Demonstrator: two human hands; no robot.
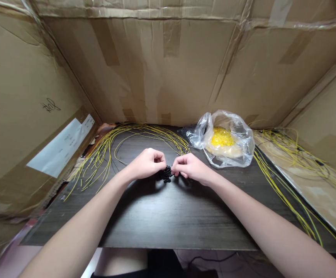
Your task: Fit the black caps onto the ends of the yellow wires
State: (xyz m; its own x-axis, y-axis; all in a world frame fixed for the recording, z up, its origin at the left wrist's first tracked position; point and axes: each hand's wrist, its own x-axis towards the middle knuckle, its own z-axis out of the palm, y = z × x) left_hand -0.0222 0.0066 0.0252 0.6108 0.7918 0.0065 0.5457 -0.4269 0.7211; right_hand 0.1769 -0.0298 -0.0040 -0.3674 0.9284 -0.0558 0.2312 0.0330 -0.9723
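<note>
A dark wooden table point(168, 220) carries a loose bundle of yellow wires point(104, 150) far left, a clear plastic bag point(237, 131) far right, and more wires point(275, 181) along its right edge.

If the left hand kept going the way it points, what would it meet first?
The black cluster, which the left hand seems to pinch; just beyond it, probably the right hand.

A makeshift piecework station, likely a home or small workshop: a dark table point(168, 224) walled in by taped cardboard point(162, 69), with yellow wires point(104, 150) left and right and a bag point(224, 139) of yellow parts far right.
</note>
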